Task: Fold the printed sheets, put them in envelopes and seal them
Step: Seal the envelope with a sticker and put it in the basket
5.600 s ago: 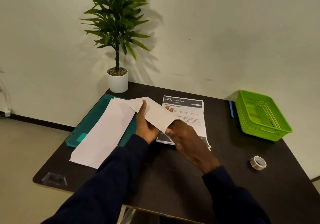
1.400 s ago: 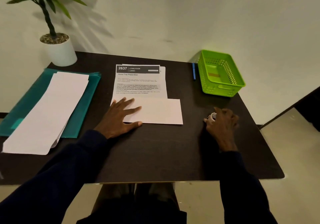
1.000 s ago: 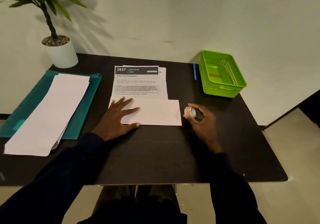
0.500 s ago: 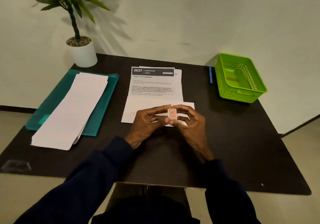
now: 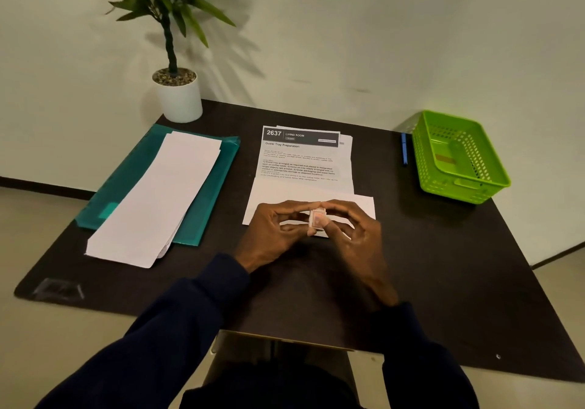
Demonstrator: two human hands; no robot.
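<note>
The left hand (image 5: 272,234) and right hand (image 5: 356,236) both pinch the small tape roll (image 5: 317,221) just above the envelope (image 5: 362,206), with the printed sheets (image 5: 300,161) just beyond the envelope. Whether a tape end is lifted is too small to tell. Unheld, the envelope may slide when tape lands, sealing crooked.

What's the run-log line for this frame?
step: seal prep | left hand: pinches tape roll | right hand: pinches tape roll | envelope: flat on table, beneath hands | printed sheets: behind envelope
</note>
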